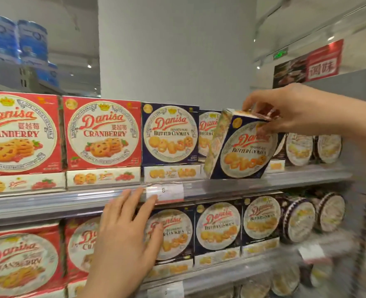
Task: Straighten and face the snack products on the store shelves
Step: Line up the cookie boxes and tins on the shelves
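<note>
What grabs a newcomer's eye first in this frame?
The tilted blue butter cookie box on the upper shelf, gripped at its top corner by the right hand, breaks the neat row. To its left stand two big red cranberry boxes. Lower centre, the left hand reaches with straight fingers to the shelf's front rail.

The upper shelf (220,186) carries red cranberry boxes (101,134) at left, blue butter cookie boxes (170,133) in the middle, one blue box (242,151) tilted, and round tins (299,148) at right. The lower shelf (231,269) repeats that order.
</note>
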A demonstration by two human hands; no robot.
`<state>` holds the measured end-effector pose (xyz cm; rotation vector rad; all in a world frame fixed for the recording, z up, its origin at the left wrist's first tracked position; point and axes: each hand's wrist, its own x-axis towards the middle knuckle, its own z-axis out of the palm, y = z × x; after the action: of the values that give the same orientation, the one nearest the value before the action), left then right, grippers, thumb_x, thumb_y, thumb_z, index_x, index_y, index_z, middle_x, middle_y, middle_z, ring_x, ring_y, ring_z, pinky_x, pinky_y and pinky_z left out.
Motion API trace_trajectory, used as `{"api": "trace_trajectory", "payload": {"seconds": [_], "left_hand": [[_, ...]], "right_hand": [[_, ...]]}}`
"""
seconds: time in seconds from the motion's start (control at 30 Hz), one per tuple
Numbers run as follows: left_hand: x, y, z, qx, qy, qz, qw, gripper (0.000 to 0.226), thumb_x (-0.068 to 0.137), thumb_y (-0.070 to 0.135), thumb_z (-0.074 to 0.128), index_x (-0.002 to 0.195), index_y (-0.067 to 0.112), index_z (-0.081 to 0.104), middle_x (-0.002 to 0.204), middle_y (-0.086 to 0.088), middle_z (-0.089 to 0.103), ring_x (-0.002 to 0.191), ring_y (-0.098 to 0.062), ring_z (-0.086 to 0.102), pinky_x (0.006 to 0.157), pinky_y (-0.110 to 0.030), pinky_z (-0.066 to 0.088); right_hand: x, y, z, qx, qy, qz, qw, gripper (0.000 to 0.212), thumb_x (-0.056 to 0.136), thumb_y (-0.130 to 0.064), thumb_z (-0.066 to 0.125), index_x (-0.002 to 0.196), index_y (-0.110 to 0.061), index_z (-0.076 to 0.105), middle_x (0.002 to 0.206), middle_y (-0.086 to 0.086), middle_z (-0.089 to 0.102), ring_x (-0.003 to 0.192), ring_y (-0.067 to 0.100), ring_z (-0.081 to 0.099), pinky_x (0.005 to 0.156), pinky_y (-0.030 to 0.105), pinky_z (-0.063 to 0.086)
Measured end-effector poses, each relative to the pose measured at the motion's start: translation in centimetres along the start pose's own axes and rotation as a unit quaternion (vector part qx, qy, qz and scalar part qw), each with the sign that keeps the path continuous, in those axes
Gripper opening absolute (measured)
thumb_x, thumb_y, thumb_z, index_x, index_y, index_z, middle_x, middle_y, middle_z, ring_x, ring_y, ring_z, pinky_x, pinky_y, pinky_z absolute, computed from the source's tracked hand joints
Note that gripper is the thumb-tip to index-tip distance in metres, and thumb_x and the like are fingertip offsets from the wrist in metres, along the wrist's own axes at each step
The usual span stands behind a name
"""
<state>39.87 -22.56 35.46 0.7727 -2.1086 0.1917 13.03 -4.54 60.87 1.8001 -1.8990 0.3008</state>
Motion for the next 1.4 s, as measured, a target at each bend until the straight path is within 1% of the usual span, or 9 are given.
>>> {"api": "trace_trajectory", "payload": {"seconds": [0.17,0.43,0.73,0.83,0.9,0.97,1.13,1.27,1.4], "left_hand": [[0.1,0.3,1.7,0.081,0.037,0.009,0.996,0.061,0.088,0.049,0.044,0.137,0.018,0.062,0.144,-0.012,0.054,0.134,-0.040,0.045,0.113,-0.059,0.028],[0.0,-0.6,2.2,0.097,0.058,0.036,0.993,0.062,0.087,0.045,0.046,0.143,0.020,0.057,0.145,-0.009,0.053,0.136,-0.037,0.044,0.117,-0.056,0.025],[-0.1,-1.0,2.8,0.110,0.063,0.041,0.991,0.065,0.084,0.044,0.048,0.145,0.022,0.055,0.147,-0.009,0.052,0.138,-0.036,0.044,0.117,-0.056,0.026],[-0.1,-1.1,2.9,0.107,0.069,0.043,0.991,0.065,0.084,0.044,0.048,0.144,0.022,0.056,0.148,-0.009,0.052,0.137,-0.036,0.044,0.117,-0.057,0.025],[-0.1,-1.1,3.0,0.107,0.068,0.043,0.991,0.065,0.084,0.044,0.048,0.145,0.022,0.055,0.148,-0.009,0.051,0.137,-0.036,0.044,0.117,-0.057,0.025],[-0.1,-1.2,3.1,0.107,0.066,0.044,0.991,0.066,0.084,0.044,0.048,0.146,0.022,0.054,0.148,-0.009,0.050,0.138,-0.036,0.044,0.117,-0.057,0.025],[-0.1,-1.2,3.2,0.104,0.064,0.041,0.992,0.067,0.083,0.043,0.048,0.146,0.022,0.054,0.149,-0.009,0.050,0.139,-0.037,0.043,0.117,-0.058,0.025],[0.0,-1.0,3.5,0.095,0.074,0.040,0.992,0.066,0.081,0.042,0.051,0.145,0.022,0.055,0.147,-0.009,0.052,0.138,-0.037,0.044,0.118,-0.058,0.024],[0.0,-1.2,3.6,0.100,0.079,0.044,0.991,0.067,0.081,0.041,0.051,0.145,0.022,0.055,0.147,-0.009,0.051,0.138,-0.037,0.043,0.118,-0.057,0.023]], "right_hand": [[1.5,1.5,-0.4,-0.016,0.011,0.020,1.000,0.047,0.086,-0.020,0.077,0.124,-0.037,0.054,0.107,-0.008,0.069,0.096,0.018,0.066,0.085,0.048,0.056],[5.1,0.6,0.9,-0.060,-0.002,0.018,0.998,0.047,0.089,-0.021,0.075,0.126,-0.037,0.052,0.113,-0.007,0.069,0.095,0.020,0.065,0.078,0.039,0.057],[7.7,0.6,1.9,-0.079,-0.022,0.031,0.996,0.045,0.093,-0.022,0.070,0.133,-0.033,0.052,0.123,-0.003,0.069,0.101,0.022,0.065,0.079,0.036,0.055],[8.3,0.4,2.8,-0.110,-0.022,0.032,0.993,0.056,0.091,-0.030,0.071,0.142,-0.027,0.049,0.131,0.000,0.063,0.111,0.024,0.060,0.087,0.037,0.053],[8.6,0.2,3.8,-0.151,-0.031,0.025,0.988,0.079,0.082,-0.045,0.078,0.148,-0.024,0.041,0.134,0.001,0.059,0.115,0.025,0.059,0.092,0.038,0.052],[8.8,0.2,4.8,-0.182,-0.026,0.026,0.983,0.095,0.076,-0.050,0.082,0.153,-0.022,0.033,0.137,0.001,0.057,0.119,0.026,0.058,0.095,0.040,0.052],[9.3,0.8,6.0,-0.168,-0.008,0.026,0.985,0.092,0.078,-0.038,0.084,0.153,-0.024,0.031,0.140,0.001,0.058,0.120,0.027,0.059,0.093,0.039,0.052],[9.3,1.4,6.2,-0.150,-0.003,0.017,0.988,0.086,0.080,-0.036,0.083,0.149,-0.027,0.033,0.139,-0.001,0.060,0.120,0.026,0.059,0.094,0.039,0.050],[9.6,1.5,6.3,-0.116,-0.011,0.005,0.993,0.088,0.078,-0.036,0.084,0.149,-0.027,0.033,0.139,-0.001,0.059,0.120,0.025,0.059,0.094,0.039,0.050]]}}
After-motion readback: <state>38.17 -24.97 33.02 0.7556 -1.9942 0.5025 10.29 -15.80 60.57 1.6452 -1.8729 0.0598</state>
